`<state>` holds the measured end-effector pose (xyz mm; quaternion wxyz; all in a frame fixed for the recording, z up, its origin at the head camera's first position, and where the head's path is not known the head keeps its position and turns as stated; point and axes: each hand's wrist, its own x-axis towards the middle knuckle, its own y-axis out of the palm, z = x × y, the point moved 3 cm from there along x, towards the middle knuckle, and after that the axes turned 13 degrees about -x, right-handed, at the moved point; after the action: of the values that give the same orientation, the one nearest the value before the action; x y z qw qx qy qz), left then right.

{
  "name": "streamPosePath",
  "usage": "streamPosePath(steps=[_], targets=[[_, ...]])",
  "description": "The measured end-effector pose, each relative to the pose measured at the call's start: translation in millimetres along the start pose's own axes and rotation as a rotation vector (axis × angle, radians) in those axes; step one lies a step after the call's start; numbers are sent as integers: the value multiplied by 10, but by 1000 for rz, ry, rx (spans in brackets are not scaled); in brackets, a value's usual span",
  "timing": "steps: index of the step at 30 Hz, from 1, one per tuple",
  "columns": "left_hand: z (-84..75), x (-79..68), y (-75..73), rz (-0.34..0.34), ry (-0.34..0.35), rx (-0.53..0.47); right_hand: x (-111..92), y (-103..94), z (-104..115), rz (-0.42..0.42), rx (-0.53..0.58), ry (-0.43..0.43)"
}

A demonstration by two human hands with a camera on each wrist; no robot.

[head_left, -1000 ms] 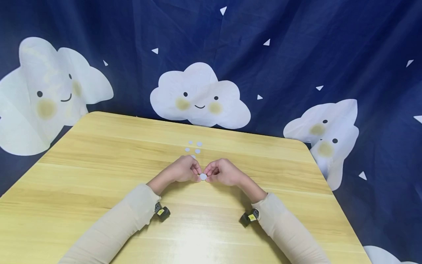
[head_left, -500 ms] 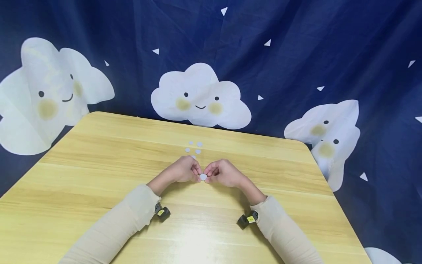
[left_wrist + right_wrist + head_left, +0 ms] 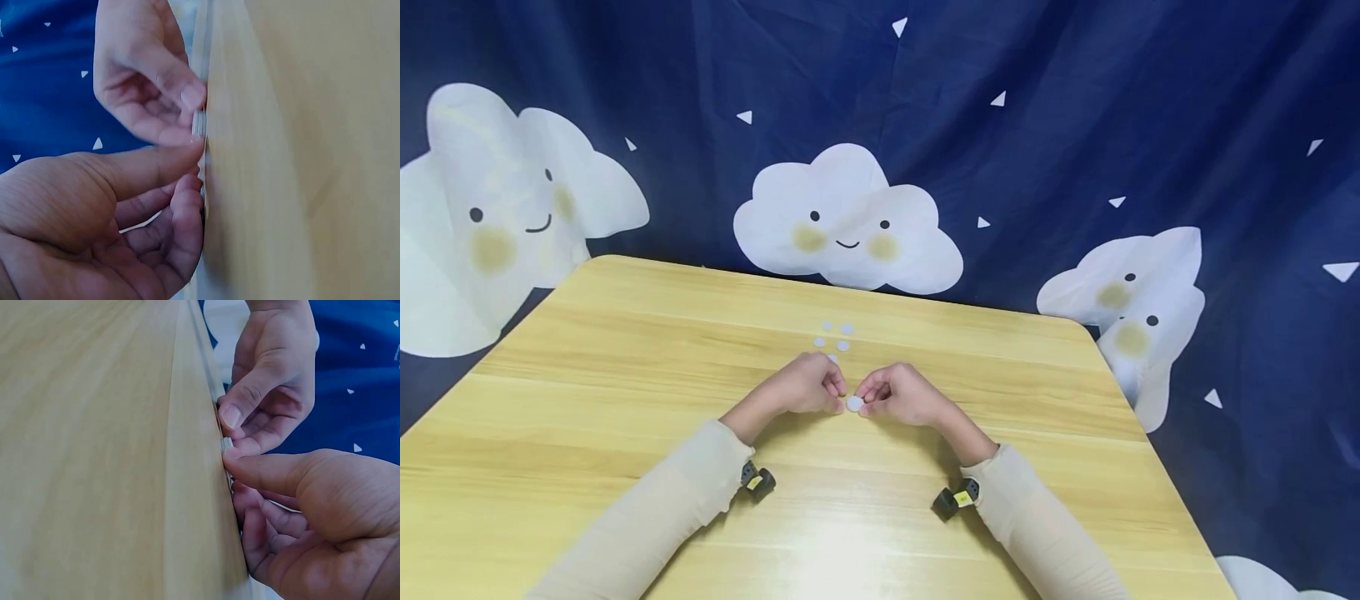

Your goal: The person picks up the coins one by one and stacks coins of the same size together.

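Stack of white discs point(image 3: 854, 403) lies flat, close down at the wooden table point(image 3: 625, 400), between my two hands: my right hand point(image 3: 908, 392) pinches its near edge, while my left hand point(image 3: 808, 382) curls close by the opposite edge, contact or narrow gap I cannot tell. Likeliest fault, as I judge it: uneven pressure from the right side alone shears the layers or tips the pile. Secondary risk: a forward slip of my left hand knocks the loose white discs point(image 3: 843, 346) just beyond it.
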<state>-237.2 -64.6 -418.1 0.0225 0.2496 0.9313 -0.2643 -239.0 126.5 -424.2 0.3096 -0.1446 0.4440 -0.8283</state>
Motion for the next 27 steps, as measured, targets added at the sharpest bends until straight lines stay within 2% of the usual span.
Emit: streamPosePath(steps=[5,12,21,27], targets=[[22,48,-170,-10,13,17,-5,-3,9,-2,8,12],[29,191,-399,-47,77,27,-3,11,14,-7,3,15],[-39,435,-501,-82,120,45,-4,8,14,-3,-2,16],[16,599,-566,-134,118,52,-2,9,31,-2,-8,20]])
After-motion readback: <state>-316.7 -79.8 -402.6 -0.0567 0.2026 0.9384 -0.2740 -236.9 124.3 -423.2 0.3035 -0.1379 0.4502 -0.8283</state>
